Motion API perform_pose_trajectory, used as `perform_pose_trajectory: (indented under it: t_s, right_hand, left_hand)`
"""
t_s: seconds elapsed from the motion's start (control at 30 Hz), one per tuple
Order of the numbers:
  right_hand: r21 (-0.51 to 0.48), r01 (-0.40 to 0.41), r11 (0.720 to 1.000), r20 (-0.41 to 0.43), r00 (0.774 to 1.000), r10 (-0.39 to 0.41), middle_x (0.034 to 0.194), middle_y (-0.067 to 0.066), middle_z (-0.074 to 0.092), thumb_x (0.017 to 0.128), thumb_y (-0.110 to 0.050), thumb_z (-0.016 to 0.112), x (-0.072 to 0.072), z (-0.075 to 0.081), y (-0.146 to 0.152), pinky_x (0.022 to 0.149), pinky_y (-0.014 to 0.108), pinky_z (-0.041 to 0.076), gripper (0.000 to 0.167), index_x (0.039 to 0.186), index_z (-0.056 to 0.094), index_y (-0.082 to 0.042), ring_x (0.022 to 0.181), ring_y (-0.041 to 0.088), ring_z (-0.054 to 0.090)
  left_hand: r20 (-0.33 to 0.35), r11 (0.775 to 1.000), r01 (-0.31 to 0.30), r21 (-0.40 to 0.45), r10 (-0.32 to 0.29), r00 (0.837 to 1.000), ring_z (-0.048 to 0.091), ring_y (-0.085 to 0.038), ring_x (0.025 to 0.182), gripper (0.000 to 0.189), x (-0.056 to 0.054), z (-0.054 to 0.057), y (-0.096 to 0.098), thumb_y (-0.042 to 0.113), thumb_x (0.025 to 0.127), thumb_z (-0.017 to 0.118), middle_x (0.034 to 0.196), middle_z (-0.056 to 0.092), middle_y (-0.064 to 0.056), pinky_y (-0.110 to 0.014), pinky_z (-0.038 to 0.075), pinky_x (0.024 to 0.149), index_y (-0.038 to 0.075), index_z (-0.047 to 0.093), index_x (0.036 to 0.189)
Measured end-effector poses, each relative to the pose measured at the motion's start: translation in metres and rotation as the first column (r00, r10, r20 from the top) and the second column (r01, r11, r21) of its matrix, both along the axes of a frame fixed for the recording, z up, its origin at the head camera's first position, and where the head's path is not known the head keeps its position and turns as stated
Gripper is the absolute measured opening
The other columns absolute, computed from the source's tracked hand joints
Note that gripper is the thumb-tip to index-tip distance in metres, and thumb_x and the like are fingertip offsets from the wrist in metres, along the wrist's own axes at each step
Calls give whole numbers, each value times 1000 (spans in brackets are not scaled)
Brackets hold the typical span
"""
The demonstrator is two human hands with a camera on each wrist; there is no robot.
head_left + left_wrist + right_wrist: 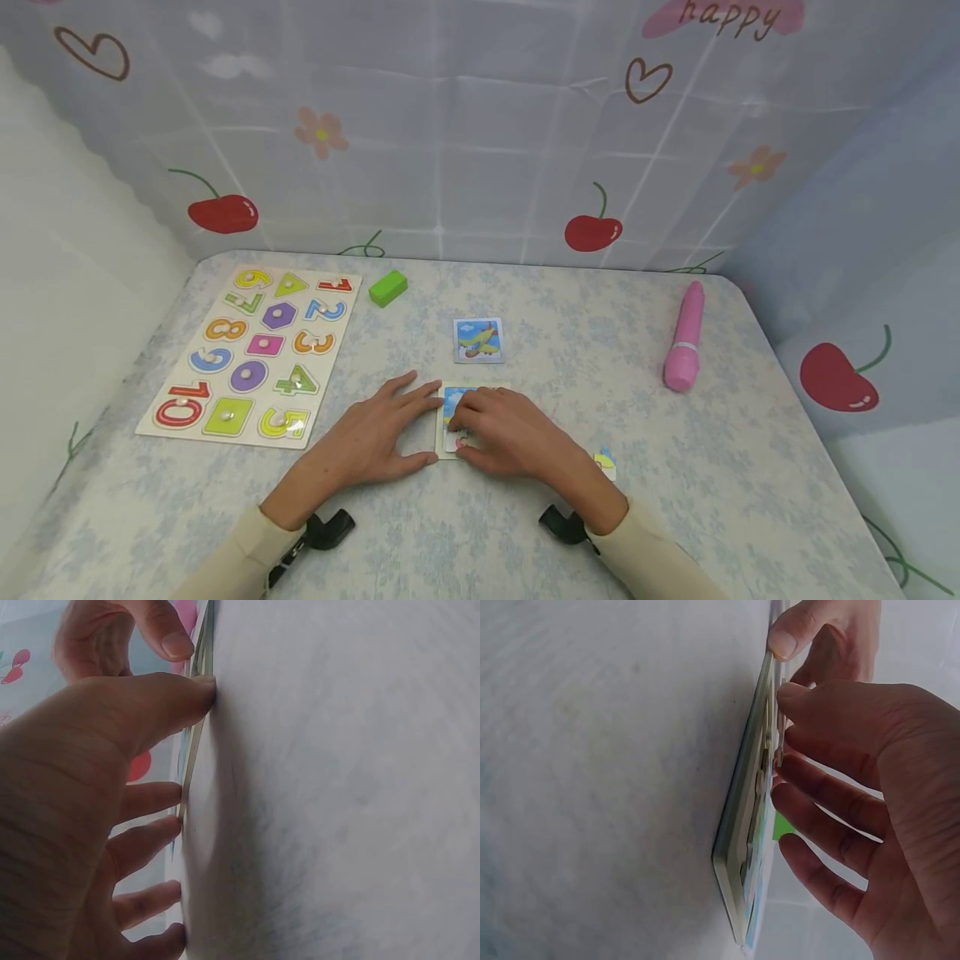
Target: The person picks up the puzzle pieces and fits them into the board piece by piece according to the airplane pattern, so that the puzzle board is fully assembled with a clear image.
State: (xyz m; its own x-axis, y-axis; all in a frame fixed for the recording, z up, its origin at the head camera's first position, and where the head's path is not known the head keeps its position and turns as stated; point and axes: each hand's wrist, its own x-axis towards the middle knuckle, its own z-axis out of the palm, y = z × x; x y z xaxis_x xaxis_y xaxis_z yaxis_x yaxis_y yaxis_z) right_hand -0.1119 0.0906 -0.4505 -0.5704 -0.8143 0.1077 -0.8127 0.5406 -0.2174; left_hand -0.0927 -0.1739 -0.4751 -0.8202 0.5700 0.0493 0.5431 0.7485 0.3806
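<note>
Cream sleeves [660, 554] end in two hands. To my eye, the right hand [501, 435] pinches a thin puzzle piece [453, 444] over the tray [440, 435]; the left hand [375, 437], fingers spread and grasping nothing, steadies its edge. Placing seems underway; seating likely calls for aligning, then pressing. Beyond, on the desk [577, 350], lies an airplane card [478, 340]; another piece [607, 467] sits beside the right forearm.

A pale rectangular puzzle tray [731, 896] shows smooth, wood-like edges; the blue-and-white floral counter [577, 333] looks matt, the pink club-shaped baton [686, 337] smooth plastic, the cherry-printed grey curtain [510, 167] creased, cloth-like.
</note>
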Motion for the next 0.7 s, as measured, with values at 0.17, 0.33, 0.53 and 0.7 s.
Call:
perform_pose_trajectory:
  t_s: [0.17, 0.33, 0.53, 0.7]
  right_hand:
    - [29, 3, 1000, 4, 1000, -3, 118, -6, 68, 97, -33, 82, 1, -2, -2, 93, 37, 57, 22, 116, 78, -22, 106, 15, 67]
    - [41, 10, 999, -4, 1000, -10, 118, -6, 67, 97, -33, 83, 2, -3, -4, 91, 36, 57, 23, 116, 77, -22, 104, 15, 67]
    - [43, 19, 999, -7, 1000, -18, 117, -5, 67, 99, -34, 80, 2, -4, -6, 91, 37, 58, 22, 117, 78, -21, 104, 15, 67]
    - [37, 20, 999, -13, 1000, -19, 117, -4, 67, 99, -33, 80, 2, -4, -6, 91, 37, 58, 21, 116, 78, -21, 105, 16, 68]
  left_hand:
    - [-2, 1000, 6, 1, -6, 1000, 37, -35, 158, 74, 0, 1, 0, 56, 95, 77, 170, 44, 4, -55, 60, 90, 23, 56, 158]
    - [-3, 1000, 10, 4, -10, 1000, 37, -35, 158, 74, 0, 1, -1, 55, 95, 77, 170, 44, 4, -56, 60, 90, 23, 57, 158]
    - [-11, 1000, 15, 0, -15, 1000, 38, -35, 158, 73, 1, 1, -1, 55, 96, 77, 170, 44, 3, -56, 60, 90, 22, 57, 158]
    - [-31, 1000, 28, 8, -27, 999, 38, -36, 158, 74, 1, 0, -2, 55, 95, 78, 169, 46, 1, -56, 59, 96, 20, 58, 157]
